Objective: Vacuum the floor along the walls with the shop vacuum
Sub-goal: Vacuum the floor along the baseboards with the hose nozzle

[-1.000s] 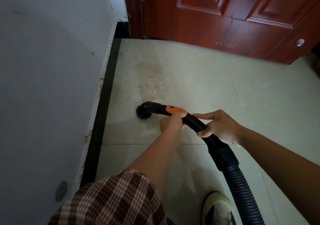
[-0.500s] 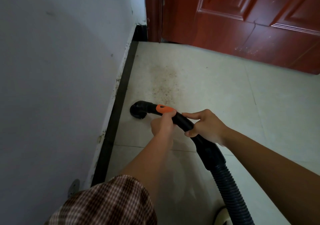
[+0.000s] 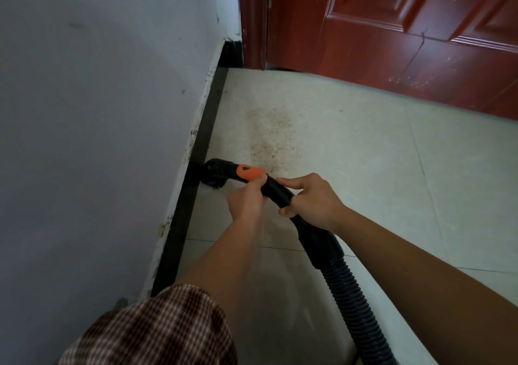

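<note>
Pale tiled floor [image 3: 364, 182], round black brush nozzle [image 3: 214, 174] against dark baseboard [image 3: 204, 134] mid-left; left hand [image 3: 246, 202], right hand [image 3: 314, 202] both gripping curved black wand [image 3: 276, 190]. Could easily skip brown grit patch [image 3: 272, 134] by hugging wall.

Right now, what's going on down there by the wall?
A person is vacuuming along the wall. Both hands hold the black vacuum tube: the left hand by its orange tab, the right hand just behind. The brush nozzle sits on the floor against the dark baseboard. A speckled patch of dirt lies on the tile beyond it, toward the red door, not yet cleaned. The ribbed hose trails back toward the person.
</note>
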